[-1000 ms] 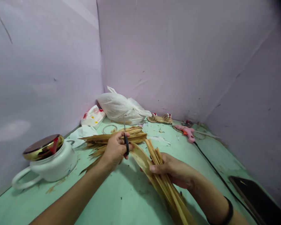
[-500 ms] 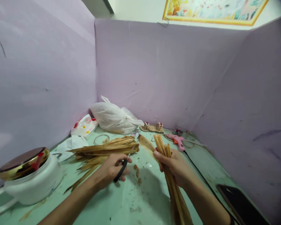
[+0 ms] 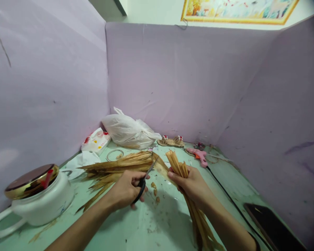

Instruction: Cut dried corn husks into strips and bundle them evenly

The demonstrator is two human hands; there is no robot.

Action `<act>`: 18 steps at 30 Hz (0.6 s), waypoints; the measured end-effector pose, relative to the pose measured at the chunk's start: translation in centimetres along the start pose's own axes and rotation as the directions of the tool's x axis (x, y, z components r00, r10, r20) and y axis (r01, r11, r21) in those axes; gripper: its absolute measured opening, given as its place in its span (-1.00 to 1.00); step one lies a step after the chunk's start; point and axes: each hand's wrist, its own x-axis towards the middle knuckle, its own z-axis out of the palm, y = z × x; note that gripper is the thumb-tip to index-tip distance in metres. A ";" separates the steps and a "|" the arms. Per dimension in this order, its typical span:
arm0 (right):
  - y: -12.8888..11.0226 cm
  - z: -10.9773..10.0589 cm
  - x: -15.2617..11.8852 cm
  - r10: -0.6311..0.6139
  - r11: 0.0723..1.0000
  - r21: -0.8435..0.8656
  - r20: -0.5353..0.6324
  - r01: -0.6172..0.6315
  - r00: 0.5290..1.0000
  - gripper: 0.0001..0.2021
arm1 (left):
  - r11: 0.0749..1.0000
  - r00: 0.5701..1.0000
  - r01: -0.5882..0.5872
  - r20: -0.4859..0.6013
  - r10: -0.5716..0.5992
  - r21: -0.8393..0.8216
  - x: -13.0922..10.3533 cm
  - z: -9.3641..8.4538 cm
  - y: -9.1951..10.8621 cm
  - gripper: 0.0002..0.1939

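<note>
Your left hand (image 3: 125, 190): fingers closed through the handles of black-handled steel scissors (image 3: 144, 180), blades angled up toward the wide dried tan leaf strip (image 3: 162, 167) that juts from the bundle. Your right hand (image 3: 191, 183): fingers wrapped tight round a bundle of dried straw-coloured leaf strips (image 3: 176, 164), held just right of the scissor tips above the pale green surface (image 3: 146, 226). Beyond your left fingers: loose pile of dried leaves (image 3: 115, 167); far left of them, white pot with gold lid (image 3: 34, 195); beyond your right fingers, pink glue gun (image 3: 199, 155).
</note>
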 end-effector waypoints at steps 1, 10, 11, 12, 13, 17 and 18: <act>0.1 -0.1 0.1 -0.003 1.000 0.001 -0.006 0.003 1.000 -0.77 | 1.000 1.000 0.019 0.001 -0.019 0.003 0.0 0.1 0.1 -0.52; -0.4 -0.3 -0.1 0.031 0.998 -0.053 0.075 -0.027 0.997 -0.81 | 0.997 0.997 -0.075 0.007 0.075 0.028 0.2 -0.2 -0.3 -0.62; -0.5 -0.3 -0.1 0.033 0.998 -0.060 0.088 -0.028 0.996 -0.81 | 0.998 0.998 -0.057 0.009 0.057 0.031 0.3 -0.2 -0.2 -0.60; -0.5 -0.4 -0.1 0.033 0.998 -0.064 0.100 -0.027 0.994 -0.82 | 0.999 0.999 -0.036 0.012 0.036 0.032 0.3 -0.1 -0.2 -0.59; -0.5 -0.5 -0.1 0.031 0.997 -0.068 0.105 -0.024 0.994 -0.82 | 0.999 1.000 -0.015 0.015 0.014 0.037 0.2 -0.1 -0.1 -0.57; -0.4 -1.1 0.0 0.004 0.998 -0.065 0.103 0.003 0.995 -0.82 | 0.998 0.999 0.019 0.038 -0.021 0.053 0.0 0.2 0.1 -0.53; -0.4 -1.3 0.1 0.003 0.998 -0.060 0.110 0.004 0.994 -0.82 | 0.999 0.999 0.016 0.049 -0.018 0.046 0.0 0.2 0.1 -0.53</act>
